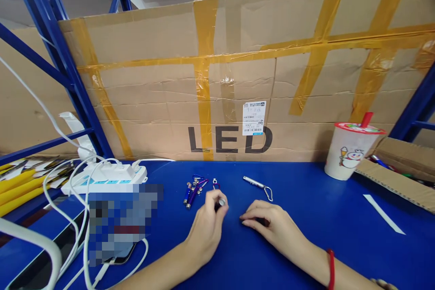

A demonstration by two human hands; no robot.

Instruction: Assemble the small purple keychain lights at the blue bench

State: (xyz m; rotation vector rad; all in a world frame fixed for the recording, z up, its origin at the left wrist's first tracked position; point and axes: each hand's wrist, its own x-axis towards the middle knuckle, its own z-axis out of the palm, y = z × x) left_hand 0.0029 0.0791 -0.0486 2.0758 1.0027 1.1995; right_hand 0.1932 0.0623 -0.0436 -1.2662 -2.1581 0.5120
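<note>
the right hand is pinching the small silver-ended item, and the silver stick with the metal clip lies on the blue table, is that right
Not quite: the head view shows the left hand pinching the small silver-ended item. The silver stick with the metal clip does lie on the blue table.

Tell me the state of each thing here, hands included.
Left hand: closed on a silver-tipped item
Right hand: fingers curled, contents unclear
Silver keychain: lying near the right hand
Purple and blue keychains: lying bunched together
Cup: upright, lidded, straw inserted
Power strip: plug inserted; power unclear
Cardboard box: open-topped
White strip: lying flat
Cardboard panel: upright, taped
</note>
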